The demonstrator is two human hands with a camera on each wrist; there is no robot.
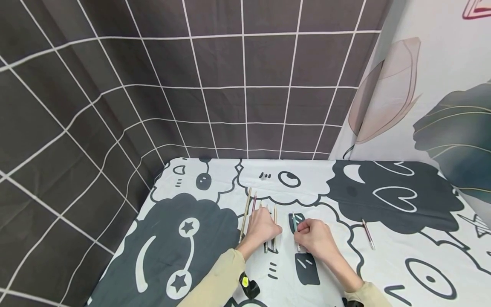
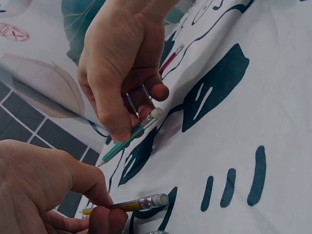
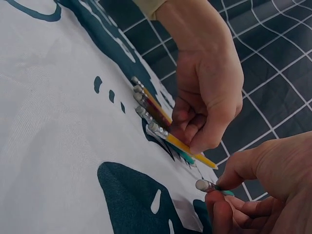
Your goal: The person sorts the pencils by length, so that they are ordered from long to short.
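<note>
My left hand (image 1: 262, 226) pinches a yellow pencil (image 3: 176, 142) between thumb and finger, its eraser end toward me. In the left wrist view that same yellow pencil (image 2: 129, 205) sticks out past the fingertips. Several more pencils lie side by side under and left of this hand, among them a yellow one (image 1: 245, 215) and a red one (image 1: 254, 202); the hand hides parts of them. To the right, my right hand (image 1: 316, 238) pinches a green pencil (image 2: 124, 142) near its middle, tip pointing away. Its eraser end (image 3: 204, 185) shows in the right wrist view.
A separate red pencil (image 1: 368, 234) lies on the cloth to the right of both hands. Black and white cartoon cloth (image 1: 276, 277) covers the table. Behind it hangs a dark grid curtain (image 1: 268, 102), with a leaf-patterned curtain (image 1: 429, 85) at the right.
</note>
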